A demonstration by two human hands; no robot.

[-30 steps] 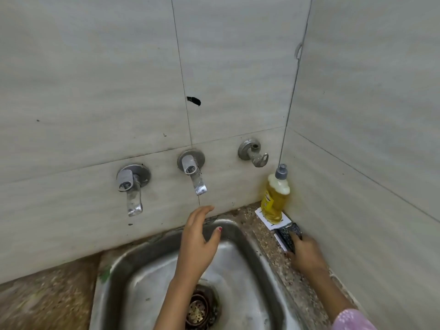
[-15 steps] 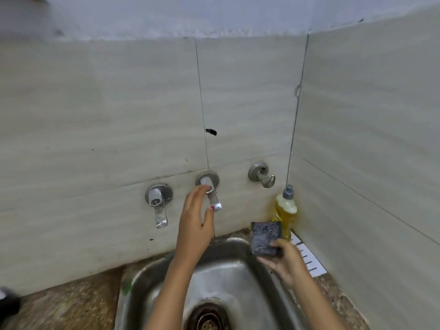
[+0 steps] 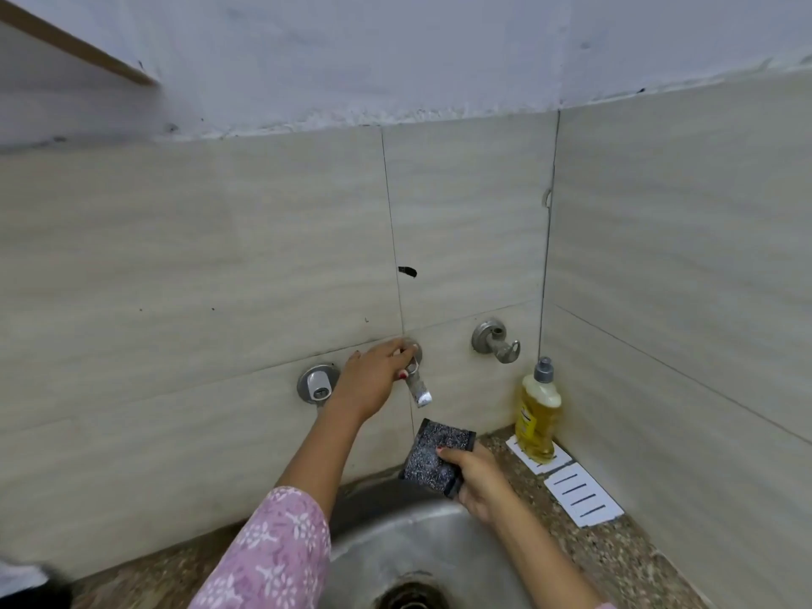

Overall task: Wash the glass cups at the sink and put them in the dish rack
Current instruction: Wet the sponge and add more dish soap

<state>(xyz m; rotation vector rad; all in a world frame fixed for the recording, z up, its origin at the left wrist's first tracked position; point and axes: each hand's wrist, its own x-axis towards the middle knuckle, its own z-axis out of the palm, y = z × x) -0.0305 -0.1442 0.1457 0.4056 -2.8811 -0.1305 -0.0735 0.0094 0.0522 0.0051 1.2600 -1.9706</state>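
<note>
A: L hand [image 3: 373, 384] grips the tap [image 3: 418, 389] lever, R hand [image 3: 476, 481] pinches the scrub pad [image 3: 433, 459] just below the spout. Tips?
B: Turn it gently, wet the pad over the sink [image 3: 395, 534]. Cups & rack aren't in view.

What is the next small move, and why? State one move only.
Probably turn the middle tap open with the left hand. That hand grips its handle, the right hand holds the scrub pad just below the spout, over the sink, and no water shows running, so wetting the pad looks like the step due.
</note>
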